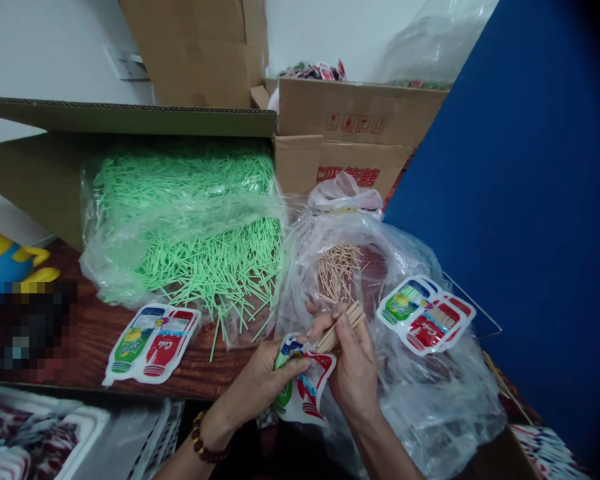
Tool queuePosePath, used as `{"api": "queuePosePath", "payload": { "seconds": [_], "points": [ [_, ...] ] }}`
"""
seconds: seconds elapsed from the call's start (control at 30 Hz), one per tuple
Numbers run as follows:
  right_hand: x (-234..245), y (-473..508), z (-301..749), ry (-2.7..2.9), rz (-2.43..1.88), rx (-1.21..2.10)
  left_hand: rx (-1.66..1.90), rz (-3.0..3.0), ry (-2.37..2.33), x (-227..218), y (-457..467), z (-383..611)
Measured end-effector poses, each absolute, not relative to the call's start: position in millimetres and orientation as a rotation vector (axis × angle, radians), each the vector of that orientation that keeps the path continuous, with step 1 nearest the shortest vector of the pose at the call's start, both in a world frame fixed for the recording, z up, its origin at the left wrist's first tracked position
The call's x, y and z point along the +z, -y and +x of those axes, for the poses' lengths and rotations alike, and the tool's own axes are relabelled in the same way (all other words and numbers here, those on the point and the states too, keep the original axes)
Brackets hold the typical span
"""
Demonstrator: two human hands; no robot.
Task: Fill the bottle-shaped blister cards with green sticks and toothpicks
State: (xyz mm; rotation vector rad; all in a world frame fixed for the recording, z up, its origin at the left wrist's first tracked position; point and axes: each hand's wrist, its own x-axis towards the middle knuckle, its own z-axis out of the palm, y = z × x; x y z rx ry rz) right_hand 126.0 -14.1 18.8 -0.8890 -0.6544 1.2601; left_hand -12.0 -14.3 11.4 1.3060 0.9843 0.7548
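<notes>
My left hand is closed on a small printed pouch with a green bottle and a red cola bottle on it. My right hand grips a bundle of thin tan sticks, whose lower ends are at the pouch's top edge. How far they reach inside is hidden by my fingers. Just beyond my hands, a pile of loose tan sticks lies on clear plastic. A flat pouch rests on the table to the left. To the right, overlapping pouches show green and tan sticks inside.
A large heap of light-green sticks spills from a plastic bag in an open carton. Another carton stands behind. A blue panel borders the right. A white tray of packets sits lower left; crumpled plastic covers the right side.
</notes>
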Motion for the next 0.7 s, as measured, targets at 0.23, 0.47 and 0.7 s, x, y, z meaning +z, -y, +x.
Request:
{"api": "queuePosePath", "payload": {
  "seconds": [0.23,0.47,0.7],
  "points": [
    [12.8,16.9,129.5,0.630,-0.994,1.187,0.761,1.264,-1.000,7.1,14.9,-11.9],
    [18.0,21.9,128.3,0.631,-0.923,1.125,0.761,1.229,-0.982,4.6,13.0,-12.6],
    [16.1,23.6,130.0,0.680,-0.987,1.102,0.746,1.301,-0.931,6.9,13.7,-10.1]
  ]
}}
